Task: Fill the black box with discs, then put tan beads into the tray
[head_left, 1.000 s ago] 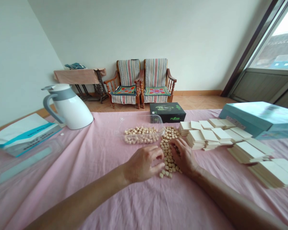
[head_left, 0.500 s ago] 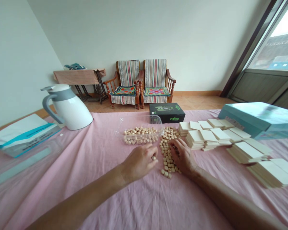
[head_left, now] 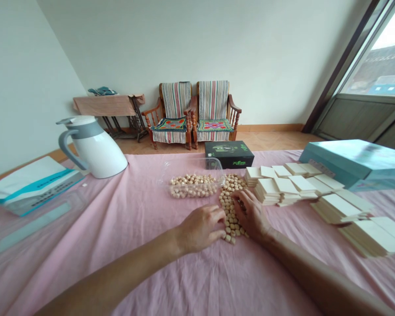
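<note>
Small pale rounded wooden blocks (head_left: 229,210): loose on pink-clothed bench (head_left: 141,197), short of far edge. My left hand (head_left: 202,229): curled, at their left. My right hand (head_left: 253,216): curled, along their right. Any pinch: cannot tell.

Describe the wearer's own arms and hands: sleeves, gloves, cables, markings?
Left hand and right hand are bare: no gloves, and no ring shows on the fingers in view. Left forearm and right forearm show no sleeve, watch, bracelet, cable or marking. Anything worn higher up is out of frame.
</note>
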Motion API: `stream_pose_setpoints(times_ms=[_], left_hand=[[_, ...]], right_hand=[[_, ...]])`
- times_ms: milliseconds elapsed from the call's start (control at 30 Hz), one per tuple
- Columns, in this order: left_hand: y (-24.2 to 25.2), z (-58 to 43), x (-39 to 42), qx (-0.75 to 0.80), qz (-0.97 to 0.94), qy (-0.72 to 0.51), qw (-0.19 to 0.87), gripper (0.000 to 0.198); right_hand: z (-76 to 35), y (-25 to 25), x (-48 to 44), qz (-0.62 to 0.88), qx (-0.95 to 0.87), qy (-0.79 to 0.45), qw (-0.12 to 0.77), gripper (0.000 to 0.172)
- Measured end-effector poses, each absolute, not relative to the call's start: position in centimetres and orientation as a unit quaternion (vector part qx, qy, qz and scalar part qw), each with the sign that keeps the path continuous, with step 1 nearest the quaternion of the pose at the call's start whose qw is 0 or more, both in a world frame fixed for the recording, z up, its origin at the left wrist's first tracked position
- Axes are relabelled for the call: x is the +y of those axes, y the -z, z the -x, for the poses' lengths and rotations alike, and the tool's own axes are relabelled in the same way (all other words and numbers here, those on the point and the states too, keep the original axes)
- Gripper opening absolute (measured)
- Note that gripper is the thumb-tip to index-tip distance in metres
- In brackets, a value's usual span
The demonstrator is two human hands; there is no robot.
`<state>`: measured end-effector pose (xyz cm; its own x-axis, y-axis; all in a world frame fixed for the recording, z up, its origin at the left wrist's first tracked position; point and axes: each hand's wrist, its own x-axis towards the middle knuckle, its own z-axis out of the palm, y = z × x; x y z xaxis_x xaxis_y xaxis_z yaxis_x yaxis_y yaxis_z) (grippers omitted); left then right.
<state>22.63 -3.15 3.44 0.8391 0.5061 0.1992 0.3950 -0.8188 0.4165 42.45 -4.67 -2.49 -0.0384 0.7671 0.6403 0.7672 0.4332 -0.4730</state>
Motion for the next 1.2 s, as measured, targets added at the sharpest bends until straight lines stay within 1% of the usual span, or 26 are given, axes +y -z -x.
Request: stream_pose_setpoints(times_ms=[100, 300, 367, 433, 567, 633, 700, 767, 900, 967, 1067, 1200], left_hand=[[-2.0, -23.1, -4.0, 0.244, -0.933, -0.147, 0.219, 0.018], [-1.8, -22.9, -4.3, 0.213, -0.945, -0.137, 0.207, 0.010], [-2.7, -22.7, -4.0, 0.222, -0.948, -0.139, 0.180, 0.009], [-4.0, -22.4, -3.1, 0.251, -0.943, -0.171, 0.139, 0.007], [-6.8, -21.7, 0.2, 0.313, -0.901, -0.297, 0.047, 0.003], [-7.6, -21.4, 1.4, 0.327, -0.881, -0.343, -0.002, 0.009], [-7.6, -21.3, 1.6, 0.323, -0.876, -0.359, -0.024, 0.012], [-6.8, -21.5, 0.7, 0.298, -0.895, -0.332, 0.004, 0.008], [-4.2, -22.4, -2.3, 0.199, -0.950, -0.195, 0.143, 0.006], [-3.0, -22.9, -3.5, 0.176, -0.956, -0.147, 0.183, 0.008], [-1.9, -23.5, -4.5, 0.198, -0.951, -0.140, 0.193, 0.012], [-1.2, -23.8, -5.1, 0.217, -0.944, -0.166, 0.186, 0.007]], right_hand=[[-42.5, 2.6, -4.6, 0.534, -0.720, 0.002, 0.444, 0.018], [-42.4, 2.6, -4.7, 0.530, -0.720, 0.007, 0.448, 0.017], [-42.4, 2.5, -4.7, 0.530, -0.721, 0.009, 0.446, 0.017], [-42.4, 2.5, -4.7, 0.530, -0.721, 0.013, 0.445, 0.017], [-42.4, 2.5, -4.7, 0.536, -0.721, 0.013, 0.439, 0.016], [-42.4, 2.5, -4.7, 0.538, -0.718, 0.007, 0.442, 0.015], [-42.4, 2.5, -4.7, 0.538, -0.716, 0.002, 0.445, 0.015], [-42.4, 2.5, -4.7, 0.536, -0.717, -0.001, 0.445, 0.016], [-42.4, 2.7, -4.6, 0.532, -0.718, -0.001, 0.448, 0.017], [-42.5, 2.8, -4.6, 0.532, -0.718, -0.001, 0.450, 0.018], [-42.5, 2.9, -4.5, 0.529, -0.719, 0.001, 0.451, 0.019], [-42.5, 2.9, -4.5, 0.532, -0.719, 0.002, 0.448, 0.020]])
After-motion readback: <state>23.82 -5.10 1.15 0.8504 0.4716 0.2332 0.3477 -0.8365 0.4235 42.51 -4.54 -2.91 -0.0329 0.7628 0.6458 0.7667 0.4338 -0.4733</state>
